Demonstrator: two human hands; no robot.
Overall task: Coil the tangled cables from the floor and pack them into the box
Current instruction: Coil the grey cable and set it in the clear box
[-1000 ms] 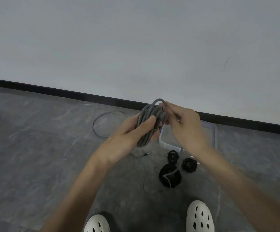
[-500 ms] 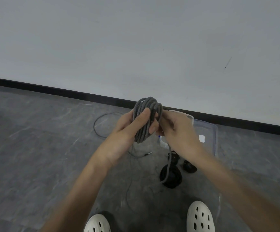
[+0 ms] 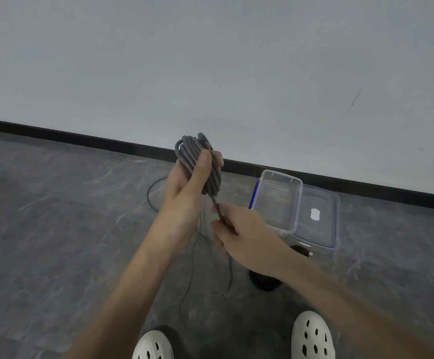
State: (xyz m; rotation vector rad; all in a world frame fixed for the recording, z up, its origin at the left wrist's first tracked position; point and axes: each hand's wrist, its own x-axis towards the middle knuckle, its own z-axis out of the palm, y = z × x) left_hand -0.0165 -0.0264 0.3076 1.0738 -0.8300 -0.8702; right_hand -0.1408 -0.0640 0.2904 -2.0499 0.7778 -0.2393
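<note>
My two white perforated clogs, the left clog [image 3: 152, 346] and the right clog [image 3: 313, 335], stand on the grey veined floor [image 3: 55, 229] at the near edge. Just beyond them, partly hidden under my right forearm, a finished black coil [image 3: 264, 282] lies on the floor, with a second black bundle [image 3: 301, 251] a little farther on, near the box corner.

My right hand [image 3: 247, 237] is curled round the loose tail [image 3: 230, 270] of the grey braided cable, pinching it where it leaves the coil. The tail hangs from below my fist down toward the floor.

Higher up and to the left, my left hand [image 3: 184, 200] grips the grey cable coil [image 3: 208, 167], thumb pressed across the front of the loops and fingers wrapped behind. The coil stands upright in the air, well above the floor and left of the box.

The clear plastic box [image 3: 275, 203] sits open on the floor to the right, a blue latch [image 3: 254, 195] on its left side. Its clear lid [image 3: 322, 200] lies beside it, touching its right edge, and bears a small white sticker [image 3: 315, 215]; any writing on it is too small to read.

A thin dark cable [image 3: 149, 195] loops on the floor behind my left hand. Beyond runs a black skirting board [image 3: 81, 137] under a plain pale wall [image 3: 210, 60]
</note>
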